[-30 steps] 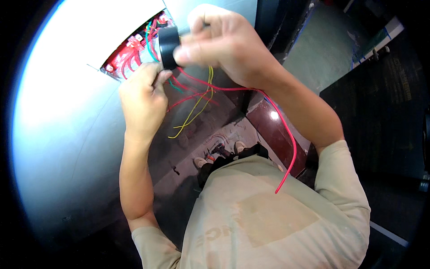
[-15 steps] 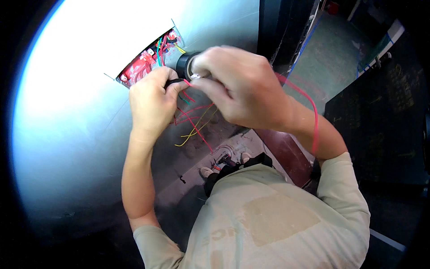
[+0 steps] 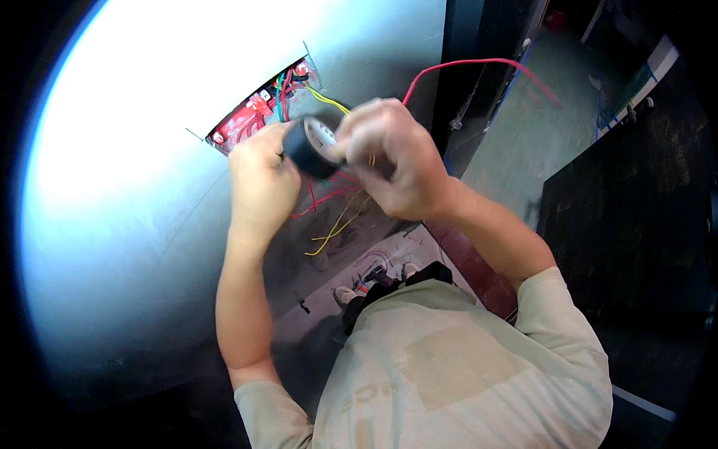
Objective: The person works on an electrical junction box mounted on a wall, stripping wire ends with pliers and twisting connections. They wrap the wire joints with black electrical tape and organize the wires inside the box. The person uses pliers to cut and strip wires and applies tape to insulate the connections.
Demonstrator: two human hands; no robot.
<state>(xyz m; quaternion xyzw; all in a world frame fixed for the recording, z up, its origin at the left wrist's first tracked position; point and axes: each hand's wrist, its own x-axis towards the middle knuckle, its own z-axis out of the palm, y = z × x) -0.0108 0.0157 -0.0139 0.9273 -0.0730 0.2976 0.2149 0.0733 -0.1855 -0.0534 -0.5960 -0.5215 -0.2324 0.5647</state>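
My right hand [image 3: 396,161] holds a roll of black electrical tape [image 3: 305,150] by its inner ring, tilted up close against my left hand. My left hand [image 3: 263,168] is closed in a pinch on wires; the roll hides most of its fingertips. Loose red wires [image 3: 311,198] and yellow wires [image 3: 335,230] dangle below the hands. A long red wire [image 3: 467,62] arcs up behind my right hand and away to the right. Behind the hands, a long red wiring box [image 3: 238,123] set in the pale wall is packed with red, green and yellow wires.
The pale wall [image 3: 134,224] fills the left side. A ledge or board [image 3: 321,288] lies below by my feet, with a dark tool [image 3: 381,274] on it. To the right stands a large black panel [image 3: 628,217], and behind it runs a greenish floor [image 3: 516,142].
The tape roll has turned and come down in front of my left fingertips, covering the black-wrapped wires. My right hand has drawn slightly left. The long red wire has swung upward.
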